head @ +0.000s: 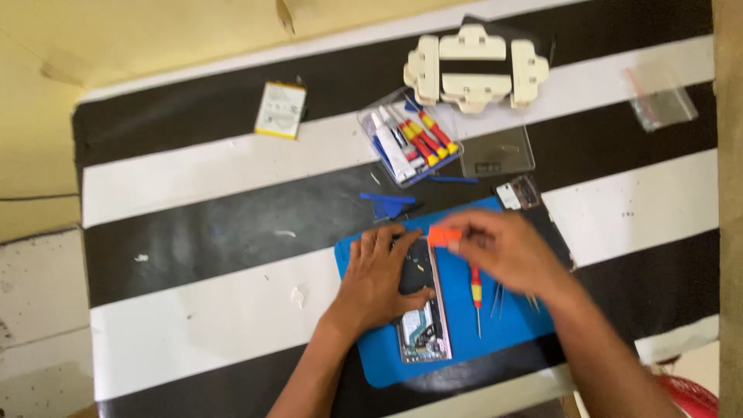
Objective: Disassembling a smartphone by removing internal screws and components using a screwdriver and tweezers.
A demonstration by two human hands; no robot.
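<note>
- Pressing flat on the opened phone (424, 325), left hand (381, 280) spread, fingers splayed over its upper half, steadying it on the blue mat (464, 340).
- Pinching a small orange tool (444, 236) between thumb and fingertips, right hand (507, 251) hovering just above the phone's top edge.
- Lying face down near the middle of the mat, back cover already off, inner boards and frame exposed; judged partway through disassembly, with internal parts apparently still seated.
- Resting just right of the phone on the mat: a red-and-yellow screwdriver (476, 290) and thin metal tweezers (498, 300).
- Set beyond the mat on the striped desk (193, 178): an open screwdriver kit (409, 138), a clear cover (497, 151), a cream clamp frame (475, 68).
- Sitting well left of the kit, a loose battery (281, 110).
</note>
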